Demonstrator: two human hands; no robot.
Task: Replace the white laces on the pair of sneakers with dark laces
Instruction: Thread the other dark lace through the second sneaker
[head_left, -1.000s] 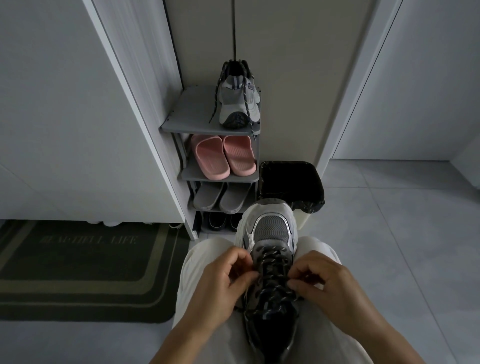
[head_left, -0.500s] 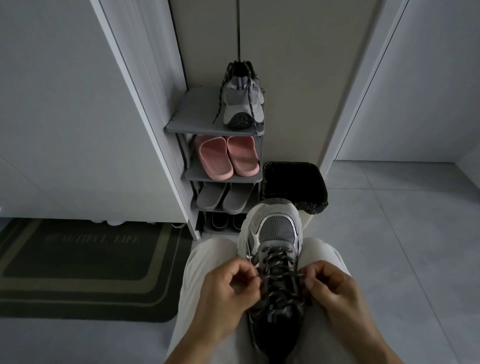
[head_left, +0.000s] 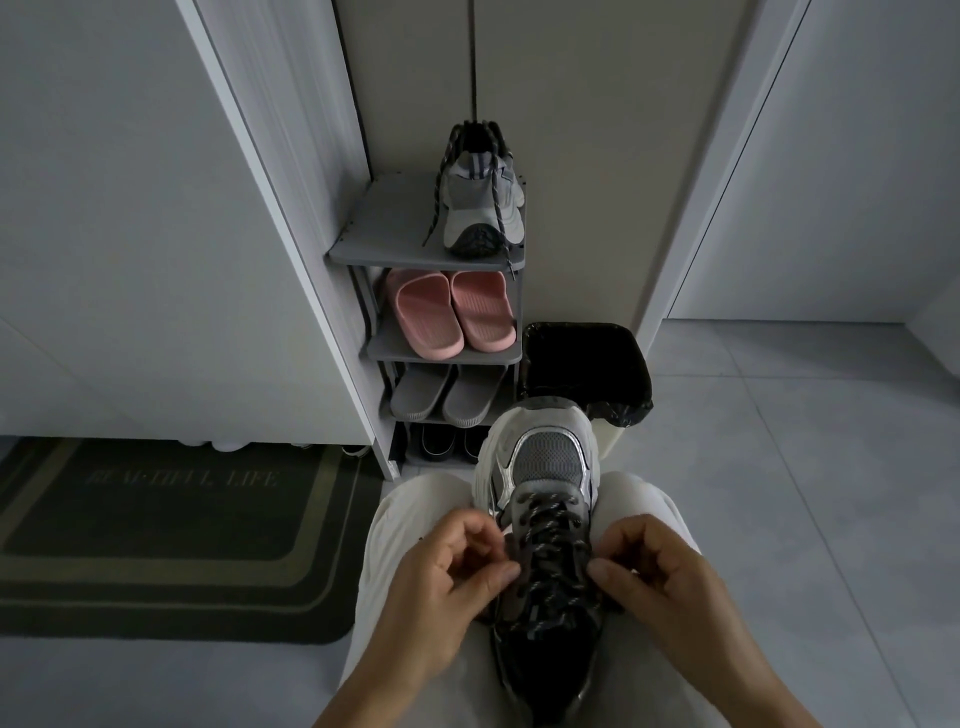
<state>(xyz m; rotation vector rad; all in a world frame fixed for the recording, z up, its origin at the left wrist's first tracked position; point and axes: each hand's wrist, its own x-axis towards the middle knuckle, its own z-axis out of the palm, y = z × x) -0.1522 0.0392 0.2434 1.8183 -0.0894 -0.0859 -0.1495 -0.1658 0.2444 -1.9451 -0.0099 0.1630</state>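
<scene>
- The sneaker (head_left: 543, 462) lay on my lap, toe pointing away.
- My left hand (head_left: 441, 579) and right hand (head_left: 670, 577), fingers curled, each pinched the dark lace (head_left: 553, 540) at its side.
- The other sneaker (head_left: 480, 213) stood at the top shelf (head_left: 384, 228)'s right edge.

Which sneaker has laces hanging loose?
The sneaker on the rack's top shelf: its laces dangle past the edge. Left hand and right hand pinch the lap sneaker's laces.

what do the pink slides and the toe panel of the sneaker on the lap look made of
The pink slides look like moulded foam or rubber: matte, seamless, with ribbed straps. The sneaker toe panel looks like grey woven mesh, judging by its fine grid texture and dull finish.
</scene>
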